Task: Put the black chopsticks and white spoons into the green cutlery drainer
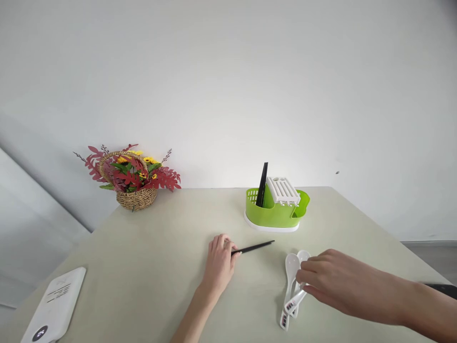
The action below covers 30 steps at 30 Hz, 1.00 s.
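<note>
My left hand (pixel 220 259) is closed around the near end of a few black chopsticks (pixel 256 247), which point right just above the table. To the right, my right hand (pixel 326 281) pinches a white spoon (pixel 295 302); its labelled handle end slants down and left from under my fingers. Below it lie more white spoons, one with its bowl (pixel 292 263) fully showing and another bowl (pixel 303 256) partly behind my fingers. Beyond both hands stands a green utensil holder (pixel 262 217) with a white slotted rack (pixel 283 190). Several black chopsticks (pixel 262 186) stand in its left compartment.
A wicker basket (pixel 137 198) of artificial flowers sits at the table's back left. Near the front left lies a flat white device (pixel 57 305) with a round dark display. A white wall borders the back edge. Something dark (pixel 442 288) shows at the right edge.
</note>
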{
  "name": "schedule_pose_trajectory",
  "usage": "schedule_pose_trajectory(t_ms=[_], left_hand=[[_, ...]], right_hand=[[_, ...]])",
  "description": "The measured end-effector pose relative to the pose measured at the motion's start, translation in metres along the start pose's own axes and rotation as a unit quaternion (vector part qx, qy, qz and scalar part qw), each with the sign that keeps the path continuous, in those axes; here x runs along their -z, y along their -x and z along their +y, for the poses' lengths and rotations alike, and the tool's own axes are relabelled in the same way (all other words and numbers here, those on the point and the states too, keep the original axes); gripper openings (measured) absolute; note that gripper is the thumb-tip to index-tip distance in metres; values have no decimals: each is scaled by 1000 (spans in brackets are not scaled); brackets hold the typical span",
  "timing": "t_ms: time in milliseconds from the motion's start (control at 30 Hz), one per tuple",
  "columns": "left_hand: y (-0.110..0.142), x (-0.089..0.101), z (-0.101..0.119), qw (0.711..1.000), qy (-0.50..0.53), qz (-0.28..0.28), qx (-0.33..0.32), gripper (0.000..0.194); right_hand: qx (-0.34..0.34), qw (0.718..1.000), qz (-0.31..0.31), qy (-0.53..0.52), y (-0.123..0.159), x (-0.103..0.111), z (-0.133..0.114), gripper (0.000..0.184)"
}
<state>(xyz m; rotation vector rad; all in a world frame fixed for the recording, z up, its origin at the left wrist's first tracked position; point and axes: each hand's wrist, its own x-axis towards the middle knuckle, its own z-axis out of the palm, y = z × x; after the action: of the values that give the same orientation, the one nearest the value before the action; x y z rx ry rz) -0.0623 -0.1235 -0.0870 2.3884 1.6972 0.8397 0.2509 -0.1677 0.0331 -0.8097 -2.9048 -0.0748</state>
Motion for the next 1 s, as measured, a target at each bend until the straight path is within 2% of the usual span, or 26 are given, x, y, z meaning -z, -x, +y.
schedule_pose_trajectory(t_ms=[100, 267, 367, 433, 500, 567, 667, 767, 867, 933, 1000], left_hand=[[-2, 3, -13, 998, -33, 41, 33, 5], [-5, 7, -24, 994, -51, 67, 71, 15], [-7, 9, -21, 996, -5, 60, 69, 19], [-8, 11, -15, 993, 68, 45, 88, 23], [-9, 14, -6, 977, 175, 17, 118, 27], [-10, 16, 3, 949, 283, -10, 136, 30], [-8, 16, 19, 912, 390, -38, 123, 35], [-5, 14, 33, 887, 446, -72, 97, 43], [-1, 11, 45, 866, 481, -108, 79, 47], [2, 9, 50, 853, 501, -130, 70, 46], [3, 9, 54, 838, 521, -149, 65, 46]], right_hand=[[-3, 999, -27, -27, 2, -2, -1, 28], [-28, 997, -51, -49, 6, -3, -1, 25], [-41, 994, -76, -63, 6, -1, 1, 25], [-60, 992, -83, -78, 4, -1, 2, 28], [-89, 988, -84, -94, 0, -1, 4, 31], [-123, 982, -79, -121, -4, -1, 6, 34], [-187, 960, -66, -198, -14, 0, 8, 32], [-257, 917, -47, -302, -28, 4, 11, 27], [-273, 878, -20, -392, -46, 6, 14, 43], [-271, 863, -1, -426, -56, 8, 14, 45], [-262, 866, 19, -425, -65, 11, 13, 44]])
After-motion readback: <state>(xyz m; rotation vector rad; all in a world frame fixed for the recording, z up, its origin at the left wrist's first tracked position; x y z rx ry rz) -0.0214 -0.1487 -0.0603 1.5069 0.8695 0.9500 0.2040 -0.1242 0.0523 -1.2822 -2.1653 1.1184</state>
